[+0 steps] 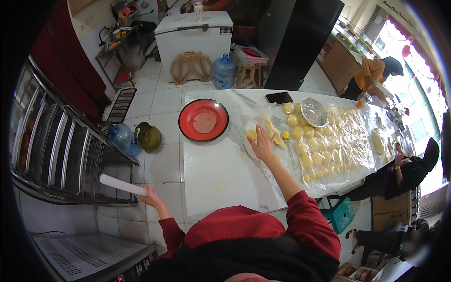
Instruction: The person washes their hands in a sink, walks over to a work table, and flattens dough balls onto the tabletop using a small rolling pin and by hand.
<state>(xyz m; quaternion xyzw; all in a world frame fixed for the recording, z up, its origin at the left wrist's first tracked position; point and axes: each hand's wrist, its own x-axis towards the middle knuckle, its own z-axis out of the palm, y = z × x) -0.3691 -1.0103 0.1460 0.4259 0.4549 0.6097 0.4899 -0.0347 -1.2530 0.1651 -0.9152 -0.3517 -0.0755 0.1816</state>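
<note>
My left hand [149,196], off the table's left side, is wrapped round one end of a white rolling pin [121,184]. Over the marble-patterned table reaches my right hand [263,147], its fingers stretched out, touching a small pale-yellow dough piece [251,135]. Just right of those fingers lies a loose, uneven strip of dough [273,132]. Rows of round dough balls [305,162] sit further right, many under a clear plastic sheet [350,136]. A round foil pan [314,113] rests at their far side. Left of my right hand stands a red, black-rimmed plate [184,123] with pinkish filling [205,123].
A phone [279,97] lies at the table's [221,183] far edge. Leftward are a rack of trays [58,145], a green round container [148,137] and an oven [80,254]. Beyond stands a blue water jug [224,72]. Two people [371,75] are at the right.
</note>
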